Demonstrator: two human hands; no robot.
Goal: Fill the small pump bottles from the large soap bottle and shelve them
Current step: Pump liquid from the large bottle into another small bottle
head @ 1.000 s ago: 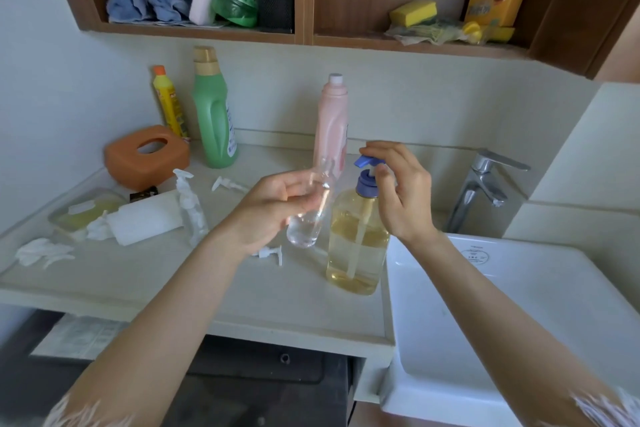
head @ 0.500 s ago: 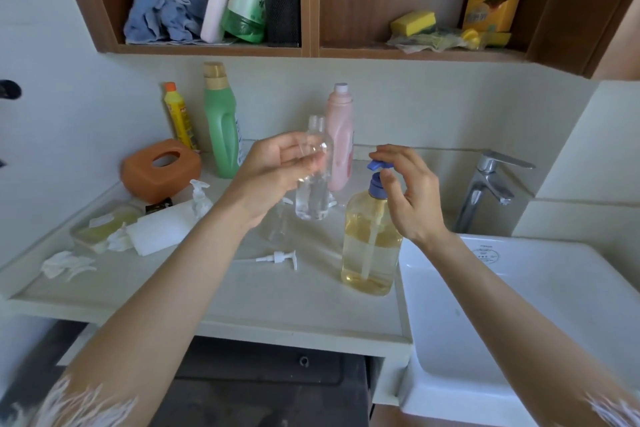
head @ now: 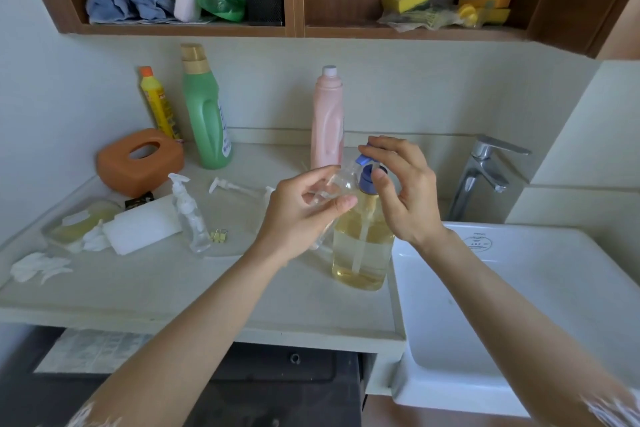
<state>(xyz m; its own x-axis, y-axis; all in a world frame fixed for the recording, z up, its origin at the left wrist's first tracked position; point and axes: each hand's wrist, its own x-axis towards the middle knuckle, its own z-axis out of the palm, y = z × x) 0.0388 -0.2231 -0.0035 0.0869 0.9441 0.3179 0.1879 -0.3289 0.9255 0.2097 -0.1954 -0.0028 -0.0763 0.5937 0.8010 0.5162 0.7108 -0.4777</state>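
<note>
The large soap bottle point(head: 362, 250) holds yellow liquid and stands at the counter's right edge, topped by a blue pump point(head: 366, 173). My right hand point(head: 401, 191) holds the blue pump head, fingers curled over the top and thumb at its side. My left hand point(head: 304, 215) grips a small clear bottle point(head: 341, 184), capless and tilted, its mouth right under the pump's spout. A second small clear bottle point(head: 188, 215) with a white pump stands further left. Loose white pump heads point(head: 228, 185) lie on the counter behind.
A pink bottle point(head: 327, 118), green bottle point(head: 206, 111), yellow bottle point(head: 157, 104) and orange tissue box point(head: 138, 159) line the back wall. White sink point(head: 519, 305) and faucet point(head: 485, 170) at right. Wooden shelf point(head: 294, 29) above holds cloth, sponges, bottles.
My left hand brought the small clear bottle down and right from mid-air, tilting it against the blue pump's spout. My right hand stayed on the pump head.
</note>
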